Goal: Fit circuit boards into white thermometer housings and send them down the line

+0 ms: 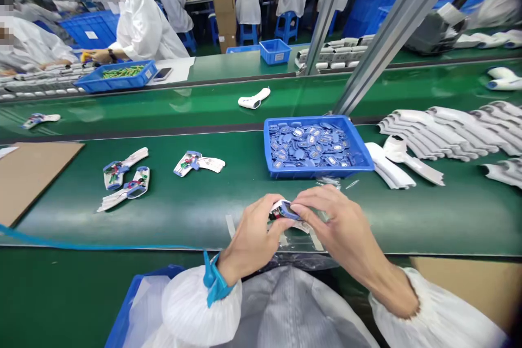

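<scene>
Both my hands meet over the near edge of the green belt (pixel 204 212). My left hand (pixel 253 234) and my right hand (pixel 334 223) are closed together on a small white and blue thermometer shell part (pixel 284 209), pinched between the fingertips. Straight ahead stands a blue tray (pixel 318 171) filled with several blue display pieces. Three half-assembled white shells with blue parts and wires (pixel 126 176) lie on the belt to my left. A blue strap circles my left wrist (pixel 214 283).
Stacked white shell halves (pixel 448 130) lie at the right. A cardboard sheet (pixel 32 174) covers the left end. A finished white thermometer (pixel 253 99) rests on the far belt. A slanted metal post (pixel 387 38) rises behind the tray. People in white coats work across the line.
</scene>
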`<state>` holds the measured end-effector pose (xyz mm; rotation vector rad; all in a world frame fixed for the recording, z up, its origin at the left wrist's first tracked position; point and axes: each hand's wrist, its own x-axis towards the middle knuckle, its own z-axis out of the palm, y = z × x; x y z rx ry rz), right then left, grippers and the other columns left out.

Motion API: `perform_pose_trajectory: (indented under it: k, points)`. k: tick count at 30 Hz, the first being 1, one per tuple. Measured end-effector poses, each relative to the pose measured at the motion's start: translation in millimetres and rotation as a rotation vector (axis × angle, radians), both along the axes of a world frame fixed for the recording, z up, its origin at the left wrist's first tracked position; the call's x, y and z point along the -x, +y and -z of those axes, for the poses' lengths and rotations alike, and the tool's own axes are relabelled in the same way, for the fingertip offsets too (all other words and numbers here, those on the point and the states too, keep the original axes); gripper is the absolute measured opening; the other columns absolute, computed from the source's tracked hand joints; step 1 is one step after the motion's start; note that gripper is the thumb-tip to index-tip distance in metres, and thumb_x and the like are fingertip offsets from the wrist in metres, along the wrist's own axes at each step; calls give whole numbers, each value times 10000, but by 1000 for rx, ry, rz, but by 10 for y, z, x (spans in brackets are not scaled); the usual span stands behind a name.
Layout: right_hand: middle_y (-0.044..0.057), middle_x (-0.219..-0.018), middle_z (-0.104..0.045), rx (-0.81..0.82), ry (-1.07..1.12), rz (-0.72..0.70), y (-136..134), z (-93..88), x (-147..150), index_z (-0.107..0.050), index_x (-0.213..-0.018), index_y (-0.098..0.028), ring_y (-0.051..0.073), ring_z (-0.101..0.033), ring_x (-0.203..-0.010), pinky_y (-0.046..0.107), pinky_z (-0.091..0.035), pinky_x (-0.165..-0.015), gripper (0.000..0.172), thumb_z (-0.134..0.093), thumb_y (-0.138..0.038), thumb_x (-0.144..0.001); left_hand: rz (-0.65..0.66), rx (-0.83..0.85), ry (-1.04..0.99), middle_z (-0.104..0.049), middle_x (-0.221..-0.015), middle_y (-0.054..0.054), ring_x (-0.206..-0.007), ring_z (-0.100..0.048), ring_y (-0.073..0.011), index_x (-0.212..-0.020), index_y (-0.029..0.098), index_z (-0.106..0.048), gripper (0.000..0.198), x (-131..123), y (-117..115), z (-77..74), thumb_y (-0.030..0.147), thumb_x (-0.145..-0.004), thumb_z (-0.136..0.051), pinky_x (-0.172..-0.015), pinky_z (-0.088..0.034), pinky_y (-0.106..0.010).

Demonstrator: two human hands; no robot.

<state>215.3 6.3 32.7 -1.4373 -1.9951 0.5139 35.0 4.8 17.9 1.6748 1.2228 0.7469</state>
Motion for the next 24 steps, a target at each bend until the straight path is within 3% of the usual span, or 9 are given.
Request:
perform_pose_trajectory:
  k: [3,6,9,12,16,19,22,24]
  points:
    - [15,-920,-726,-122,-93,73,-72,-6,-23,-687,-868,-223,195,-609,-856,376,-391,-813,249,-502,-306,-1012,-42,-28,34,-681,-983,3,-909,-602,-167,-1048,214,-629,109,-42,30,47,217,-940,-611,-815,-417,-282]
    - [36,-927,-703,-59,-95,219,-92,153,-210,-639,-893,-215,203,-597,-868,358,-393,-775,275,-458,-373,-1027,-178,24,17,-689,-975,-30,-897,-613,-182,-1025,195,-654,119,-25,114,101,258,-950,-587,-820,-435,-304]
    - [48,-851,-690,18,-255,377,-116,452,-514,-629,-833,-216,227,-587,-811,348,-347,-684,397,-429,-507,-1014,-250,290,-178,-664,-894,-47,-733,-588,-157,-1050,152,-642,285,69,201,105,409,-928,-623,-678,-460,-282]
    - [68,-923,-701,-18,-404,440,-129,630,-842,-657,-954,-214,248,-596,-841,347,-336,-671,434,-458,-599,-975,-213,503,-336,-641,-836,-36,-675,-552,-128,-1080,129,-627,415,181,240,52,492,-883,-677,-607,-442,-243]
    - [115,-995,-691,-78,-429,543,146,543,-1324,-678,-1050,-208,227,-595,-827,351,-391,-676,456,-496,-615,-951,-182,552,-360,-650,-853,-36,-716,-562,-122,-1088,128,-632,415,229,226,4,464,-861,-721,-640,-454,-230]
    - [223,-1099,-663,-101,-532,668,529,493,-1693,-714,-1064,-166,308,-593,-930,411,-345,-671,531,-499,-635,-934,-143,533,-387,-653,-901,-38,-745,-578,-125,-1076,138,-641,390,165,204,14,439,-849,-740,-679,-474,-239]
    - [211,-897,-667,-86,-574,671,732,544,-1971,-725,-818,-175,319,-593,-852,433,-296,-637,543,-518,-670,-903,-97,504,-423,-663,-917,-45,-740,-583,-127,-1074,136,-648,369,105,192,34,402,-841,-753,-679,-469,-243]
    - [184,-775,-634,-166,-544,595,668,563,-2103,-678,-692,-211,323,-583,-817,447,-283,-638,515,-507,-639,-922,-74,489,-443,-672,-940,-53,-758,-586,-130,-1097,138,-653,378,102,197,52,376,-828,-770,-686,-458,-241]
